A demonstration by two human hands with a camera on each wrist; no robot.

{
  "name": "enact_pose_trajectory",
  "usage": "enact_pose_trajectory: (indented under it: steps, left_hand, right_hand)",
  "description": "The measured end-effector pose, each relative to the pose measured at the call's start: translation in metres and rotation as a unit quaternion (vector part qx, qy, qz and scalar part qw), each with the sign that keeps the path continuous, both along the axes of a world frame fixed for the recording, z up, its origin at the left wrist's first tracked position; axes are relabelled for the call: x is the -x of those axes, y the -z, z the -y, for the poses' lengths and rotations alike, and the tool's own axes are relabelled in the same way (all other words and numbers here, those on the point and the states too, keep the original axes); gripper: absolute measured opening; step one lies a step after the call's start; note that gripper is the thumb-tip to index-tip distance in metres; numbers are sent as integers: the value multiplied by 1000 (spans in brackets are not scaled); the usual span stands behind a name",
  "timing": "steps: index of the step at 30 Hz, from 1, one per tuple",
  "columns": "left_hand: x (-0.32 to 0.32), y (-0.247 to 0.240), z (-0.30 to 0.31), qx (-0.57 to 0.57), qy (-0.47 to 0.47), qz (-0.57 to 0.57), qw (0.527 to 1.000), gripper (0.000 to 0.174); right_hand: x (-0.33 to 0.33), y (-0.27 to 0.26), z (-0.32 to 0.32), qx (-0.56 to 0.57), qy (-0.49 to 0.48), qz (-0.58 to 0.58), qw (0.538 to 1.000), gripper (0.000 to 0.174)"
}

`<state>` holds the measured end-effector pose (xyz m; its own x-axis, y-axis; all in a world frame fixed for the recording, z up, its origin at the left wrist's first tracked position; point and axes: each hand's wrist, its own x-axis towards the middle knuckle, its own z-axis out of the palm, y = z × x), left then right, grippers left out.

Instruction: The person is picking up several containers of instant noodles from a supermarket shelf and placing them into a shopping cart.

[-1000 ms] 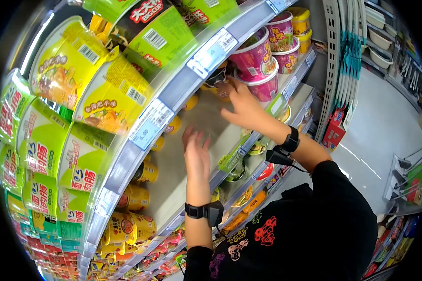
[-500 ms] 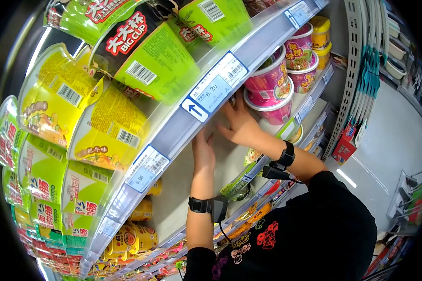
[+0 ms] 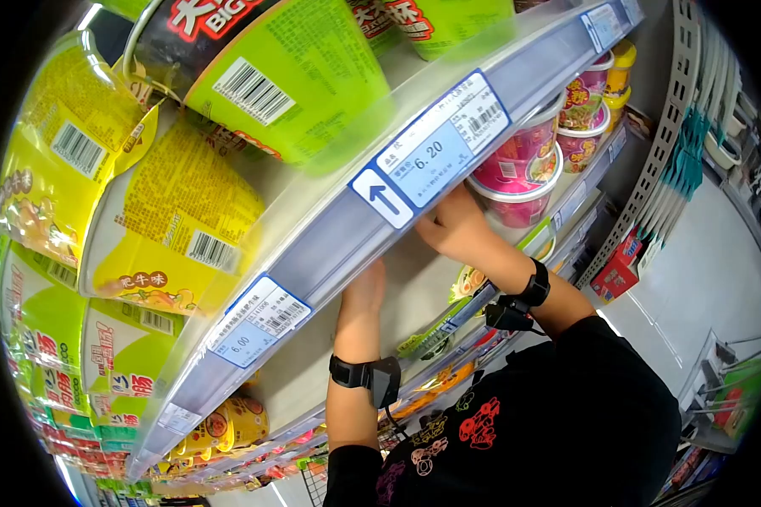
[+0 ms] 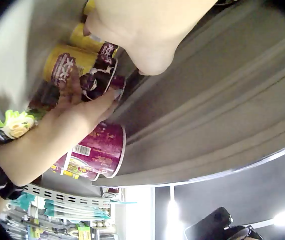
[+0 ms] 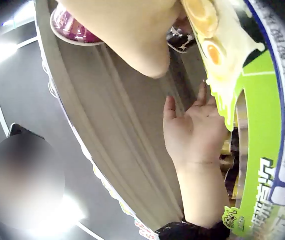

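My right hand (image 3: 461,228) reaches beneath the upper shelf's edge, its fingers hidden in the head view. In the left wrist view, that hand (image 4: 77,117) grips a yellow and dark instant noodle cup (image 4: 95,82), fingers on its side and thumb near its rim. Part of the dark cup (image 5: 180,40) also shows past the right hand in the right wrist view. My left hand (image 3: 365,283) is under the same shelf edge. From the right wrist, the left hand (image 5: 197,132) appears open, palm showing, with nothing in it.
Purple noodle tubs (image 3: 516,182) stand stacked just right of my right hand. The upper shelf edge (image 3: 321,249) with price tags hangs over both hands. Large green and yellow cups (image 3: 287,84) crowd the shelf above. Smaller yellow cups (image 3: 245,418) stand at the lower left of the lower shelf.
Both hands have gone farther under the upper shelf in the head view, and their fingers are now covered. The shelf edge and large cups look closer.
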<state>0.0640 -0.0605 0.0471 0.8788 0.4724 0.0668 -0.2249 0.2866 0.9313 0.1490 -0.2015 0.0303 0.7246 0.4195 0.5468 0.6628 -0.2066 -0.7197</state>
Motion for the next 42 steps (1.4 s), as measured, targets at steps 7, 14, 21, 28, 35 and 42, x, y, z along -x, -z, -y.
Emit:
enact_pose_trajectory:
  steps: [7,14,21,28,35,42]
  left_hand:
    - [1,6,-6,35,1,30,999,49]
    - [5,10,-9,12,-2,32,999,53]
    - [2,11,-12,-17,-12,27,999,56]
    - [6,8,-10,9,-24,28,999,57]
    - [3,18,-17,3,-33,36,999,54]
    - [7,13,-14,-27,-41,49,998,52]
  right_hand:
    - [10,-3,3,-55,5,24,998,78]
    - [7,0,3,-62,64,94,992,81]
    - [16,-6,4,-89,59,32,994,71]
    - [16,-15,10,-172,47,26,984,66]
    - [5,4,-1,-145,7,54,988,79]
    - [4,1,2,-219,11,23,975,63]
